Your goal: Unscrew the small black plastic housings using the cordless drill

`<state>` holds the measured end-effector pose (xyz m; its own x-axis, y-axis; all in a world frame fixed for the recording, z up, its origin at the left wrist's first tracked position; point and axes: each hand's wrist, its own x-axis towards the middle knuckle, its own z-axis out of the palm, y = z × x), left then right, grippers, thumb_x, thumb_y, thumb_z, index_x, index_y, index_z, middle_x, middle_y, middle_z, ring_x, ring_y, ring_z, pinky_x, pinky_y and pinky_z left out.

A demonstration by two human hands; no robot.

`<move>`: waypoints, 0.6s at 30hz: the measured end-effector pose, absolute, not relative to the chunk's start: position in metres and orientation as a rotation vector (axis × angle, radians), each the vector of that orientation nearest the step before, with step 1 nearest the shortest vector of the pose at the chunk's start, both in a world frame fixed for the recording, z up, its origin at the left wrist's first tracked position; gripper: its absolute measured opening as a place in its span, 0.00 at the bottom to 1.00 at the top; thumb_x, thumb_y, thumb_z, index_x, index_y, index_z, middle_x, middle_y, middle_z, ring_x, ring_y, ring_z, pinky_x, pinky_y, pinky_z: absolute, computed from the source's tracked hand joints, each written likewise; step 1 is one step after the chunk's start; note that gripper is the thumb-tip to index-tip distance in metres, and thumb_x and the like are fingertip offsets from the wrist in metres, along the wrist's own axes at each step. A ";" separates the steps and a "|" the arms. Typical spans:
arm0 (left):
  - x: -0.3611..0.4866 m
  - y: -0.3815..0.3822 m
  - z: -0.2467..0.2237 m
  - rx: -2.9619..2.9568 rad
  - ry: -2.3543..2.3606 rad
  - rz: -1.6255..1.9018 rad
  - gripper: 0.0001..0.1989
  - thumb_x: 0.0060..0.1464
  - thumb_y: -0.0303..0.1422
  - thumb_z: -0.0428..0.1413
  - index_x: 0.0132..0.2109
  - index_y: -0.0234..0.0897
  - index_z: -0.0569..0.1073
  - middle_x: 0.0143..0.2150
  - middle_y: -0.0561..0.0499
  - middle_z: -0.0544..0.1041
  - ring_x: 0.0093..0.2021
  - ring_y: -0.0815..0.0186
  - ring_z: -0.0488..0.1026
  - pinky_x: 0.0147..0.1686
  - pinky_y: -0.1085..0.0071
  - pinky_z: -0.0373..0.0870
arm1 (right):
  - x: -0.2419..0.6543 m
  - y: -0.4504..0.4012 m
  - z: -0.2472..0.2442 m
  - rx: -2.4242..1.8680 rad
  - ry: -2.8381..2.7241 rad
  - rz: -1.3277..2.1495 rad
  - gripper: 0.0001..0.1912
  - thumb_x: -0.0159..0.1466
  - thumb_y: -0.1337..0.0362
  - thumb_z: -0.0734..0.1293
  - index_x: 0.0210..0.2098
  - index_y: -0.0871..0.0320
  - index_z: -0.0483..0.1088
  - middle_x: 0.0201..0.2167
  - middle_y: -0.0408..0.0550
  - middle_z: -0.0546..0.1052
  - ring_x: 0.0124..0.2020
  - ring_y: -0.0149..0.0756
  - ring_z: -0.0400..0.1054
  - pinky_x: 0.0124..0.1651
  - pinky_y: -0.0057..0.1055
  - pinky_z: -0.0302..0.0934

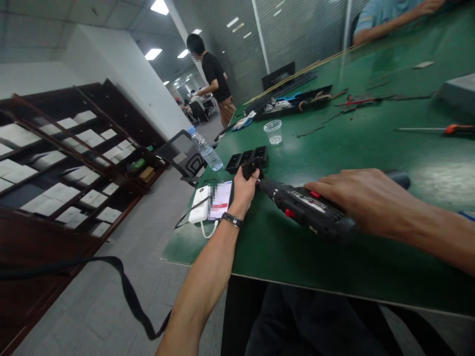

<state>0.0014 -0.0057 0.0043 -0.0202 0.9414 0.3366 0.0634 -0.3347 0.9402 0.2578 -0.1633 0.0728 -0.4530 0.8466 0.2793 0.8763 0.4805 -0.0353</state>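
Note:
My right hand is wrapped round a black cordless screwdriver with red switches, its bit pointing left. The tip meets, or comes very close to, a small black plastic part; exact contact is hard to make out. That part is pinched in my left hand, which wears a dark wristband. Just behind it, a row of similar black plastic parts lies on the green table. Left of my left hand are a lit phone and a white power bank, joined by a white cable.
A water bottle and a clear plastic cup stand farther back. Beyond them lies a black tray of tools. An orange-handled screwdriver and a grey box are at right. Two other people are farther off.

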 end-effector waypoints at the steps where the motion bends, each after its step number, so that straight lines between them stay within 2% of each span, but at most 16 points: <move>1: 0.001 -0.006 0.004 1.491 1.089 1.449 0.16 0.56 0.35 0.68 0.49 0.36 0.78 0.45 0.49 0.82 0.42 0.65 0.76 0.48 0.69 0.73 | 0.257 -0.165 0.074 -1.480 -2.506 -0.169 0.20 0.59 0.72 0.69 0.49 0.50 0.78 0.40 0.48 0.86 0.40 0.51 0.81 0.39 0.41 0.63; 6: 0.002 -0.007 0.005 1.484 1.095 1.441 0.15 0.56 0.34 0.68 0.49 0.36 0.78 0.43 0.50 0.81 0.40 0.67 0.75 0.44 0.71 0.72 | 0.257 -0.166 0.076 -1.566 -2.523 0.032 0.18 0.61 0.67 0.71 0.51 0.49 0.76 0.44 0.46 0.86 0.43 0.51 0.81 0.38 0.41 0.61; 8: 0.002 -0.007 0.006 1.474 1.096 1.438 0.15 0.56 0.35 0.68 0.49 0.36 0.78 0.43 0.50 0.81 0.39 0.67 0.74 0.42 0.71 0.72 | 0.257 -0.165 0.078 -1.580 -2.520 0.003 0.19 0.61 0.67 0.70 0.51 0.49 0.76 0.44 0.46 0.86 0.43 0.51 0.81 0.37 0.40 0.59; 12: 0.002 -0.004 0.004 1.464 1.084 1.451 0.16 0.55 0.35 0.69 0.48 0.36 0.78 0.43 0.50 0.81 0.41 0.66 0.75 0.46 0.70 0.73 | 0.256 -0.166 0.079 -1.585 -2.559 -0.137 0.21 0.60 0.68 0.69 0.53 0.50 0.76 0.44 0.49 0.86 0.42 0.53 0.80 0.37 0.40 0.56; 18: 0.001 0.001 0.001 1.500 1.072 1.448 0.15 0.55 0.35 0.69 0.48 0.37 0.78 0.43 0.50 0.81 0.43 0.65 0.76 0.46 0.69 0.74 | 0.257 -0.164 0.077 -1.608 -2.487 0.016 0.18 0.60 0.62 0.69 0.50 0.48 0.77 0.40 0.46 0.86 0.39 0.49 0.80 0.34 0.37 0.54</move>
